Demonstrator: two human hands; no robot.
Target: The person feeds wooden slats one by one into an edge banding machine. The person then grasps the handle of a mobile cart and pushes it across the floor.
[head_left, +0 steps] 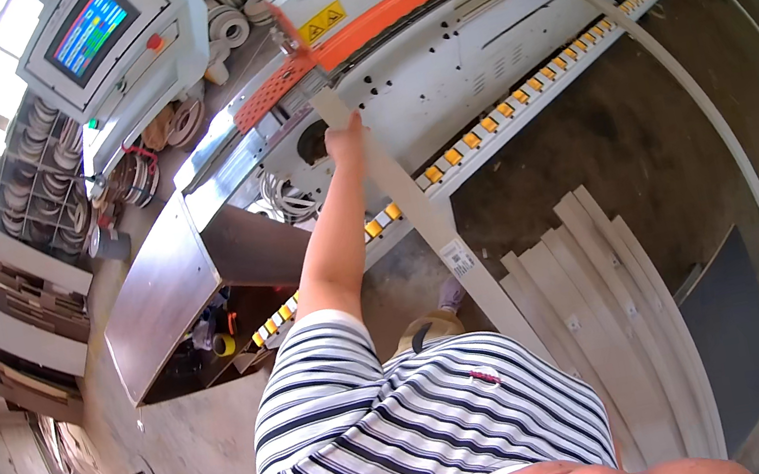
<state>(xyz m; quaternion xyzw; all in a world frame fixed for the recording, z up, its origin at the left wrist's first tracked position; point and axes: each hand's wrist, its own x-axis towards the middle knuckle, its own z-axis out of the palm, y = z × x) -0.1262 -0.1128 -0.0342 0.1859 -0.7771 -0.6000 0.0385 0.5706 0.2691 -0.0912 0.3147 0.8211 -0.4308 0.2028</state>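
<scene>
The left hand [345, 145] is gripping a long pale strip [409, 201] by its edge, just above the middle of the frame, its fingers closing on the strip near the upper end. From there the strip is slanting down and to the right, crossing the row of yellow rollers [453, 157] and running toward the striped shirt [434, 430]; whether it is touching the rollers, I cannot tell. A white label [457, 259] is sticking to its lower part. The right hand is not showing, so I cannot tell whether it is holding anything.

The machine [429, 56] is stretching across the upper right, with a perforated orange guard [273, 95] sitting near the strip's upper end. At the upper left, a screen [95, 33] is glowing, and coils [45, 184] are crowding a rack below it. Left of centre, a brown cabinet [161, 296] is standing. More pale strips [604, 299] are lying at the lower right, near a dark grey panel [733, 327].
</scene>
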